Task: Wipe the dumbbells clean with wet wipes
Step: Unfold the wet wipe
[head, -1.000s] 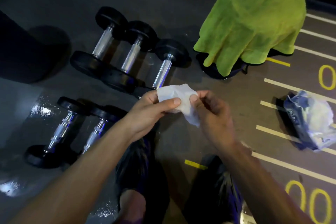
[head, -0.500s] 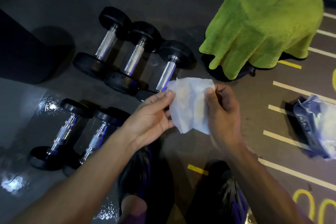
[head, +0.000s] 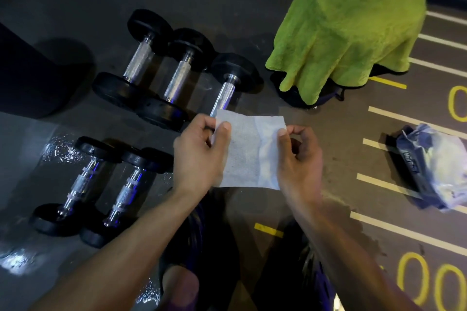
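Note:
A white wet wipe (head: 249,151) is spread flat between my hands, above the floor. My left hand (head: 199,156) pinches its upper left edge and my right hand (head: 299,156) pinches its upper right edge. Three large black dumbbells (head: 177,81) with chrome handles lie side by side on the floor beyond the wipe; the near end of the rightmost one is hidden behind it. Two smaller dumbbells (head: 101,189) lie to the left, beside my left forearm. The blue pack of wet wipes (head: 429,166) lies on the floor at the right.
A green towel (head: 353,23) drapes over a dark bag at the back right. White and yellow lines and numbers mark the floor on the right. A dark block (head: 27,76) stands at the far left. Wet patches shine on the floor by the small dumbbells. My feet are below the hands.
The wipe went from a crumpled wad to a flat open sheet as my hands pulled apart. The view shifted slightly.

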Available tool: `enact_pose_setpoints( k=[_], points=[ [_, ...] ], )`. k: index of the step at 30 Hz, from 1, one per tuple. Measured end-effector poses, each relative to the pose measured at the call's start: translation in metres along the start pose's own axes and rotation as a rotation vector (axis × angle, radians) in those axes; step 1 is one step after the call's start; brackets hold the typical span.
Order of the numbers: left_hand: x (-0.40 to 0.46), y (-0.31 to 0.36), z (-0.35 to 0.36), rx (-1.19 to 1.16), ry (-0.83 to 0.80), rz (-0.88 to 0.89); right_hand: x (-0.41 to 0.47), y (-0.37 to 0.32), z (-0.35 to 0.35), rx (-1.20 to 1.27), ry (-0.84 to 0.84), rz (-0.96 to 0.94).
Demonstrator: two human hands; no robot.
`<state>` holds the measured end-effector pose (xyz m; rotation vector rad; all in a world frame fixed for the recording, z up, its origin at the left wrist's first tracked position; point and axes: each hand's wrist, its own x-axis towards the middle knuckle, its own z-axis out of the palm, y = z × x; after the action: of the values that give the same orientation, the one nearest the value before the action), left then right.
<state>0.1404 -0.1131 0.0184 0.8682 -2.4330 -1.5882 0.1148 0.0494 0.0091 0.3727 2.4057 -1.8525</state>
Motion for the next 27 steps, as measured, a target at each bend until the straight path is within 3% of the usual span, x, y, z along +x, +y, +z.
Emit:
enact_pose_setpoints(
  k=[5, 16, 20, 24, 27],
  points=[
    [-0.004, 0.032, -0.006, 0.273, -0.121, 0.259, -0.01, -0.017, 0.006, -0.119, -0.082, -0.188],
    [-0.002, 0.04, 0.006, 0.282, -0.219, 0.236, -0.011, -0.022, 0.007, -0.21, -0.259, -0.249],
    [-0.002, 0.051, 0.002, 0.28, -0.394, 0.063, -0.015, -0.029, 0.002, -0.182, -0.349, -0.204],
    [0.003, 0.054, -0.004, -0.049, -0.708, -0.225, -0.011, -0.027, -0.002, -0.202, -0.269, -0.107],
    [0.004, 0.054, -0.006, -0.213, -0.73, -0.254, -0.006, -0.024, -0.005, -0.114, -0.221, -0.08]
  ],
)
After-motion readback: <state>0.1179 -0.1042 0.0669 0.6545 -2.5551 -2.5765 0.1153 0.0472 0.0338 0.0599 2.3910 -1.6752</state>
